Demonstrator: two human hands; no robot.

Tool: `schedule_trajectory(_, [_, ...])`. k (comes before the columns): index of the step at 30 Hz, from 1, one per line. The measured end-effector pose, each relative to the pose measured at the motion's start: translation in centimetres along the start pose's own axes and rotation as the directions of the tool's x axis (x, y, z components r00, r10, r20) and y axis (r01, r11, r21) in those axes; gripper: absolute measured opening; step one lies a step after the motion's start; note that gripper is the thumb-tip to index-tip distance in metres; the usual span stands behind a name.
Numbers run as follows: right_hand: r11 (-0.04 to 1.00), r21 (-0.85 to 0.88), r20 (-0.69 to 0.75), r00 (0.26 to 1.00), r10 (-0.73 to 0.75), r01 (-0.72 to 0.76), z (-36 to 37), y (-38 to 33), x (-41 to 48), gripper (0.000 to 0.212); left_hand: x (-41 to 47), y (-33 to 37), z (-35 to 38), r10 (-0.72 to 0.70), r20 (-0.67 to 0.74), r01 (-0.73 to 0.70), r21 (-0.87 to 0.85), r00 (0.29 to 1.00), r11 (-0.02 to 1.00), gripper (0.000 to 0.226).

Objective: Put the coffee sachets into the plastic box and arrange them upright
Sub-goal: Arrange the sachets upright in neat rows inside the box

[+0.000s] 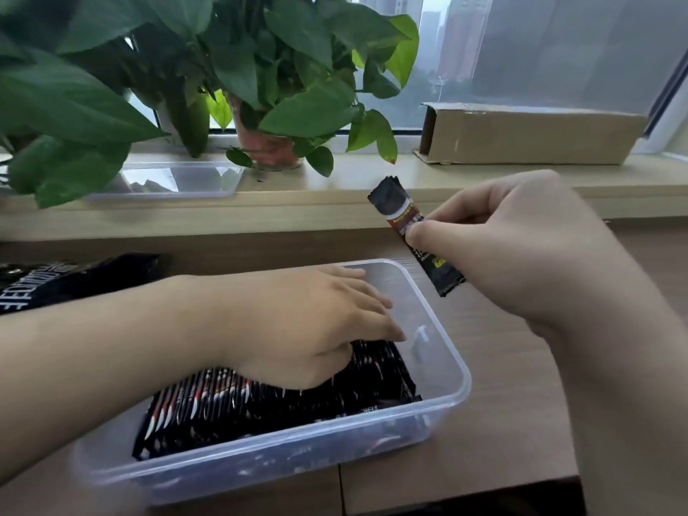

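A clear plastic box stands on the wooden table in front of me. Inside it, several black coffee sachets stand on edge in a row that fills the left and middle part. My left hand reaches into the box with straight fingers and rests on the right end of that row. My right hand is above the table, just right of the box's far corner. It pinches one black sachet between thumb and fingers, and the sachet is tilted with its top leaning left.
A black coffee bag lies on the table at the left. On the window sill behind are a clear plastic lid, leafy potted plants and a long cardboard box.
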State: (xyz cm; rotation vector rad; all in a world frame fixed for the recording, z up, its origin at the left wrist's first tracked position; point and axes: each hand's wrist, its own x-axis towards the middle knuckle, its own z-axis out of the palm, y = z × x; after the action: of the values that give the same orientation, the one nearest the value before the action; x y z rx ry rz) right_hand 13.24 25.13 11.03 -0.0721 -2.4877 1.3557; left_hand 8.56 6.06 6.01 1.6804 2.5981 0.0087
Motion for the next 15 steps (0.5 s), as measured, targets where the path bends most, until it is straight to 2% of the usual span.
schedule_trajectory(5, [0.991, -0.129, 0.085, 0.996, 0.036, -0.025, 0.5, 0.2, -0.4, 0.017, 0.1, 0.1, 0.7, 0.014, 0.031, -0.016, 0.064, 0.999, 0.998, 0.056])
schedule_trajectory(10, [0.934, -0.358, 0.141, 0.989, 0.048, 0.005, 1.3, 0.3, -1.0, 0.012, -0.4, 0.7, 0.5, -0.201, 0.198, 0.204, 0.007, 0.959, 0.979, 0.077])
schedule_trajectory(15, [0.792, -0.602, 0.102, 0.994, -0.050, 0.101, 3.7, 0.9, -1.7, 0.018, -1.0, 1.8, 0.0, -0.313, 0.255, 0.334, -0.044, 0.915, 0.941, 0.061])
